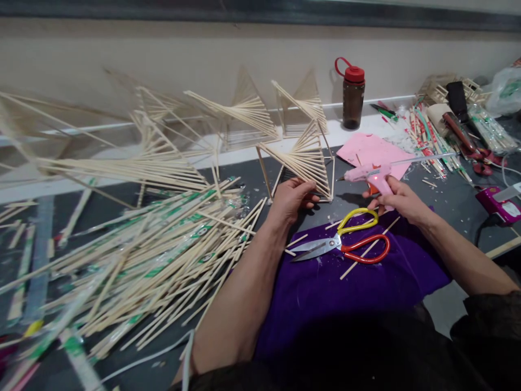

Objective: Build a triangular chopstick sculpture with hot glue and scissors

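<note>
My left hand (291, 198) is at the front of a small twisted structure made of thin wooden sticks (305, 155). Its fingers are curled closed on the lower front part, which the hand partly hides. My right hand (396, 198) grips a pink hot glue gun (368, 172) by its handle. A red light glows on the gun, a clear glue stick (423, 158) juts from its back, and the nozzle points left toward the structure, apart from it. Below both hands, scissors (334, 244) with one yellow and one red handle lie partly open on a purple cloth (313, 304).
Loose sticks and opened wrappers (163, 260) are heaped at left. More stick structures (240, 117) stand along the wall. Behind the glue gun are a pink sheet (358, 146) and a dark bottle with a red lid (354, 98). A purple device (496, 206) sits at right.
</note>
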The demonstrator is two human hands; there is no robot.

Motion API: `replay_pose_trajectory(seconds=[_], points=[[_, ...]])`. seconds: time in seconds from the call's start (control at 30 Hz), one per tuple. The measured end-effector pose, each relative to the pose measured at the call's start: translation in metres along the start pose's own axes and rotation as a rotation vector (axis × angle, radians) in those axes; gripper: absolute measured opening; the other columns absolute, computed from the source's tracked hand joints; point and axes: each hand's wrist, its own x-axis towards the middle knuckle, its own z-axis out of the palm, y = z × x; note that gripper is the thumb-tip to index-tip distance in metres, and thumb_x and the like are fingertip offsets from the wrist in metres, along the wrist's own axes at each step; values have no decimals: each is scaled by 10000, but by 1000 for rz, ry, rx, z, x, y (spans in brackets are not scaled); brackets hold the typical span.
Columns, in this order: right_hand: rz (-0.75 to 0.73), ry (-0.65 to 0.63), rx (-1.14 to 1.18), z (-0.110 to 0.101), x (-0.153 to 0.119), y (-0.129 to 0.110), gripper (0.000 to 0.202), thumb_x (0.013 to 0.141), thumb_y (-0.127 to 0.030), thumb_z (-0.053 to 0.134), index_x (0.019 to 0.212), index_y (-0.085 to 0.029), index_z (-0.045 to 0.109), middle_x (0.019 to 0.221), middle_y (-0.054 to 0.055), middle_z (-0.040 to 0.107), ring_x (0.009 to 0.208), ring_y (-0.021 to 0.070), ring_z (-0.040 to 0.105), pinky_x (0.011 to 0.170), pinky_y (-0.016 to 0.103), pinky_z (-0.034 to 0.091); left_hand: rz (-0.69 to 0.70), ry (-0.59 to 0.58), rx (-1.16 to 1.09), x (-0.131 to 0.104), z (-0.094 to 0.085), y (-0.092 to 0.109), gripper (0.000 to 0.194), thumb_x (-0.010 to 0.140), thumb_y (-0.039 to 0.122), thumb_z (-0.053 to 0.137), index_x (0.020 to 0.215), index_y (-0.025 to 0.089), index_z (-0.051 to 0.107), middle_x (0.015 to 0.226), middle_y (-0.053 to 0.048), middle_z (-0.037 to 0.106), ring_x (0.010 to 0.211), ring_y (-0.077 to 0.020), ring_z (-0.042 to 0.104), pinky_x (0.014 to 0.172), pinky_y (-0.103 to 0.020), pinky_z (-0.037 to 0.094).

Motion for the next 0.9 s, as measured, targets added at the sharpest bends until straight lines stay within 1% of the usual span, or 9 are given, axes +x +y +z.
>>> replay_pose_trajectory(seconds=[0.1, 0.17, 0.23, 0.3, 0.33, 0.47, 0.57, 0.7, 0.9], points=[[2, -89, -55, 6, -1, 4, 389, 651, -225, 655, 1024, -168, 560, 1022, 75, 696, 692, 134, 668, 539, 226, 482, 1, 0, 10, 1, -1, 0, 215, 597, 245, 713, 736, 142, 586, 601, -1, 634, 466, -103, 601, 362, -158, 399], [-11, -117, -116, 8, -1, 7, 345, 698, -279, 653, 1009, -148, 583, 919, 59, 693, 638, 118, 637, 532, 227, 471, 9, 5, 17, 0, -1, 0, 216, 601, 249, 714, 738, 141, 586, 593, 4, 626, 464, -105, 600, 363, -162, 405], [-36, -122, -194, 9, -2, 9, 326, 768, -369, 622, 988, -130, 603, 763, 29, 658, 601, 116, 606, 541, 236, 464, 10, 13, 23, 0, -1, 0, 220, 601, 251, 717, 741, 142, 586, 584, 8, 618, 464, -107, 599, 366, -166, 412], [-81, -109, -298, 10, -2, 11, 339, 820, -435, 576, 950, -125, 622, 700, 18, 618, 597, 121, 584, 563, 251, 465, 5, 18, 30, -1, 0, 0, 221, 599, 252, 719, 737, 142, 587, 583, 8, 616, 468, -108, 600, 372, -168, 417], [-113, -100, -365, 10, -2, 11, 338, 835, -446, 560, 929, -129, 631, 725, 28, 618, 615, 125, 580, 577, 258, 465, 5, 18, 34, -2, 0, 1, 221, 597, 253, 720, 737, 142, 589, 585, 8, 617, 471, -108, 601, 374, -168, 419], [-237, -87, -649, 9, 0, 13, 317, 884, -431, 504, 886, -158, 665, 959, 81, 640, 779, 160, 593, 692, 300, 472, 17, 21, 41, -3, -1, 2, 225, 587, 258, 730, 723, 148, 589, 618, 2, 630, 481, -109, 604, 377, -170, 419], [-260, -83, -773, 9, 2, 14, 349, 908, -448, 459, 881, -173, 672, 982, 85, 640, 853, 187, 596, 790, 339, 463, 19, 29, 57, -5, -1, 3, 231, 590, 279, 734, 716, 148, 591, 630, 0, 628, 485, -104, 599, 389, -174, 426], [-282, -73, -816, 10, 3, 13, 358, 915, -447, 429, 924, -191, 678, 1016, 91, 642, 885, 199, 599, 825, 354, 462, 8, 34, 75, -6, -2, 4, 245, 584, 300, 737, 712, 150, 591, 608, 10, 608, 487, -102, 595, 392, -170, 419], [-232, -103, -849, 11, 3, 11, 400, 905, -448, 422, 1129, -189, 631, 1072, 96, 656, 901, 212, 614, 805, 347, 461, -5, 43, 82, -5, -4, 3, 283, 563, 324, 750, 721, 146, 597, 590, 18, 601, 492, -107, 598, 396, -170, 419]])
